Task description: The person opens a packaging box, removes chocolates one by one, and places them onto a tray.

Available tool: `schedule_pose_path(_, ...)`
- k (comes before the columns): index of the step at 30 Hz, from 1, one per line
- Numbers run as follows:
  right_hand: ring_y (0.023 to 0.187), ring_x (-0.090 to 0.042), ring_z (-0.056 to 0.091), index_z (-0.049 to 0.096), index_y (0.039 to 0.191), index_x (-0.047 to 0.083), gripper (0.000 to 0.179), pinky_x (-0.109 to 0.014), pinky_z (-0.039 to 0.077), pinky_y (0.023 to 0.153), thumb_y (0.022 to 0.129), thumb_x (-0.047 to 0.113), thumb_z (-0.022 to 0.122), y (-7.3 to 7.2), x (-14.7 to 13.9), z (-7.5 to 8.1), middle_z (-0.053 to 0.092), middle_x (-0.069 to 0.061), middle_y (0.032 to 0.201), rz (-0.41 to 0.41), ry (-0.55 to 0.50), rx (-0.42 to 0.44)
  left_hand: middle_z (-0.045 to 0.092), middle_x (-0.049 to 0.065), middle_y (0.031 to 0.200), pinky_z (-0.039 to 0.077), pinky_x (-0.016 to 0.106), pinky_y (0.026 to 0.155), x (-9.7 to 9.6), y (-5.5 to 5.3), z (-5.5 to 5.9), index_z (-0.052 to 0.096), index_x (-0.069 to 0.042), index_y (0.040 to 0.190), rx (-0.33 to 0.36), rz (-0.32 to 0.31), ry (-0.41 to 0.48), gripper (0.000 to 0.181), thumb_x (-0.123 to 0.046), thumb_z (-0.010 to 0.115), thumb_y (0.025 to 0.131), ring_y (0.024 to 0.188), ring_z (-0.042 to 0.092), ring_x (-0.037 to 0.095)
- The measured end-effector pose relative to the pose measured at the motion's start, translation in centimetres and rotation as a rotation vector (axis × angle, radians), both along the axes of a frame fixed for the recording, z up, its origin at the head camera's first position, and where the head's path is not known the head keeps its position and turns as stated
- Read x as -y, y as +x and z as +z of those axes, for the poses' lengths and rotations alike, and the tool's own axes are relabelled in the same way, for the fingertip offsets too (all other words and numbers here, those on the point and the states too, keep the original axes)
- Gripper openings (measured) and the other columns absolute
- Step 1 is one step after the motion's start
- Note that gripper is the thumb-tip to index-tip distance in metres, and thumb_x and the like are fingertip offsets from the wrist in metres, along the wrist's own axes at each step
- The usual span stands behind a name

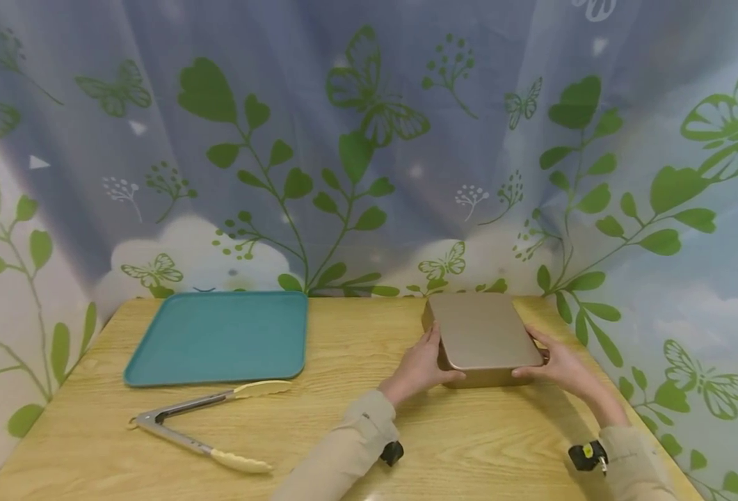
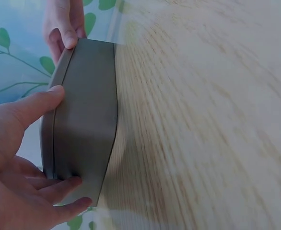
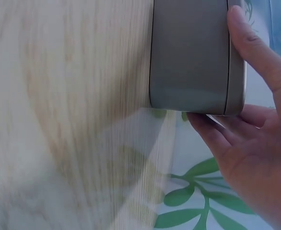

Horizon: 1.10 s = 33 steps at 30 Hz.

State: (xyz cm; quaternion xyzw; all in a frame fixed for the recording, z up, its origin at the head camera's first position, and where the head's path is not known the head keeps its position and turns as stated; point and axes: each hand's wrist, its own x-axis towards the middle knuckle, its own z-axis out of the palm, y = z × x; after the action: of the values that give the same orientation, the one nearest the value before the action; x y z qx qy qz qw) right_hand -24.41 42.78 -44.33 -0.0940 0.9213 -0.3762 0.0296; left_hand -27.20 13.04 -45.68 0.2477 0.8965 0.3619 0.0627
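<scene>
A bronze-brown rectangular metal tin (image 1: pixel 489 332) with rounded corners stands at the back right of the wooden table. Its lid (image 3: pixel 236 81) is on, and a thin seam below the lid's rim shows in both wrist views. My left hand (image 1: pixel 420 367) grips the tin's left side, the thumb on the lid's front edge (image 2: pixel 48 124) and the other fingers along the side wall. From the right side my right hand (image 1: pixel 559 365) holds it too, thumb at the front corner on the lid's rim, fingers partly hidden behind the tin.
Back left on the table (image 1: pixel 362 334) lies a teal tray (image 1: pixel 221 337). In front of it, tongs (image 1: pixel 199 403) with metal arms and pale yellow tips lie spread apart. A patterned curtain (image 1: pixel 375 174) hangs right behind the table's back edge and along both sides.
</scene>
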Motion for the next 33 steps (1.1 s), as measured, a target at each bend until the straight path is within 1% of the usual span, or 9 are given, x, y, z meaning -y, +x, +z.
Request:
schedule_pose_path(4,0.129,-0.057,0.047,0.016,0.158,-0.01,0.109,-0.04,0.057,0.087,0.082,0.024,0.087,-0.2,0.9,-0.1,0.023,-0.041,0.155,-0.005,0.029,-0.028,0.022,0.02,0.165,0.039,0.046,0.115,0.9,0.3,0.2,0.012,0.0,0.162,0.015,0.019,0.003,0.111,-0.04,0.082,0.086,0.143,0.042,0.036)
schedule_pose_path(8,0.129,-0.057,0.047,0.019,0.157,-0.01,0.108,-0.046,0.056,0.09,0.082,0.027,0.087,-0.2,1.9,-0.1,0.025,-0.04,0.155,-0.005,0.049,-0.047,0.024,0.021,0.164,0.038,0.049,0.115,1.7,0.4,0.4,0.013,0.002,0.161,0.024,0.037,-0.006,0.112,-0.039,0.083,0.085,0.142,0.042,0.037)
schedule_pose_path(14,0.126,-0.058,0.049,0.022,0.156,-0.012,0.106,-0.053,0.053,0.094,0.081,0.027,0.087,-0.2,3.6,-0.1,0.026,-0.041,0.154,0.024,0.055,-0.071,0.026,0.025,0.162,0.037,0.05,0.116,3.2,0.5,0.9,0.014,0.007,0.159,0.035,0.05,-0.018,0.112,-0.035,0.085,0.083,0.143,0.04,0.038)
schedule_pose_path(19,0.124,-0.054,0.053,0.023,0.156,-0.01,0.106,-0.049,0.056,0.09,0.082,0.032,0.086,-0.2,5.1,0.1,0.029,-0.04,0.153,0.029,0.073,-0.071,0.028,0.028,0.161,0.039,0.047,0.114,4.7,0.6,1.1,0.015,0.009,0.158,0.043,0.066,-0.027,0.114,-0.032,0.088,0.081,0.142,0.041,0.04)
schedule_pose_path(22,0.124,-0.054,0.054,0.022,0.157,-0.009,0.107,-0.047,0.057,0.088,0.082,0.034,0.086,-0.1,6.0,0.3,0.027,-0.04,0.154,0.041,0.074,-0.067,0.028,0.029,0.16,0.04,0.046,0.113,5.5,0.6,1.2,0.015,0.01,0.158,0.037,0.078,-0.054,0.114,-0.032,0.088,0.081,0.142,0.042,0.04)
schedule_pose_path(26,0.122,-0.056,0.054,0.021,0.156,-0.012,0.106,-0.046,0.057,0.089,0.083,0.029,0.085,-0.1,7.5,0.5,0.026,-0.042,0.154,0.08,0.051,-0.07,0.027,0.029,0.16,0.044,0.046,0.11,6.7,0.6,1.5,0.017,0.011,0.157,0.032,0.095,-0.104,0.113,-0.03,0.089,0.08,0.136,0.048,0.04)
schedule_pose_path(28,0.121,-0.056,0.055,0.021,0.155,-0.013,0.105,-0.044,0.058,0.088,0.083,0.026,0.086,-0.1,8.2,0.4,0.026,-0.042,0.153,0.098,0.038,-0.07,0.027,0.03,0.16,0.047,0.045,0.106,7.4,0.7,1.6,0.017,0.011,0.157,0.038,0.096,-0.122,0.113,-0.029,0.089,0.08,0.123,0.059,0.039)
schedule_pose_path(30,0.12,-0.056,0.055,0.021,0.154,-0.015,0.104,-0.042,0.058,0.087,0.083,0.023,0.086,0.0,8.8,0.4,0.025,-0.042,0.153,0.118,0.022,-0.064,0.028,0.031,0.159,0.048,0.045,0.105,8.1,0.8,1.8,0.017,0.011,0.157,0.04,0.094,-0.135,0.113,-0.028,0.089,0.08,0.119,0.062,0.04)
schedule_pose_path(33,0.121,-0.057,0.054,0.021,0.154,-0.016,0.104,-0.04,0.058,0.088,0.082,0.023,0.086,0.0,9.7,0.3,0.025,-0.042,0.153,0.129,0.013,-0.058,0.03,0.033,0.157,0.048,0.046,0.106,9.5,0.8,2.0,0.016,0.012,0.157,0.039,0.085,-0.144,0.113,-0.028,0.089,0.08,0.122,0.06,0.041)
